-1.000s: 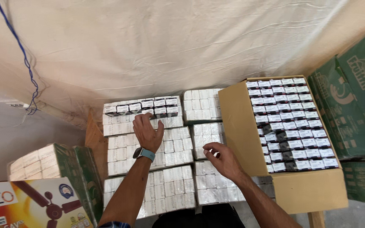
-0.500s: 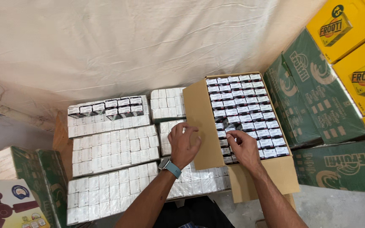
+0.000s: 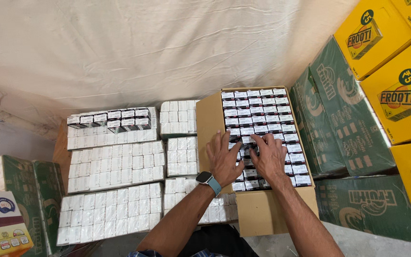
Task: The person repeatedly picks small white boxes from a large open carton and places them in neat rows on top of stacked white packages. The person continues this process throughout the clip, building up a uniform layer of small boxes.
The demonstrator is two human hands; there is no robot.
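Cream cloth backdrop behind a packing area: two hands pressed flat on small boxes inside an open cardboard carton.

Both the left hand [image 3: 224,159] and the right hand [image 3: 270,157] lie palm down, fingers spread, on the black-and-white small boxes [image 3: 258,112] that fill the brown carton [image 3: 258,216]; neither hand closes around anything. The hands rest side by side on the nearer half of the carton's contents, and the left wrist carries a smartwatch [image 3: 209,182] with a teal strap. To the left of the carton, white bundles of small boxes [image 3: 112,164] lie in rows, one far bundle topped by loose dark-ended boxes [image 3: 110,119]. Green cartons [image 3: 343,128] and yellow cartons [image 3: 396,95] are stacked at the right; another green carton [image 3: 44,190] stands at the left edge.
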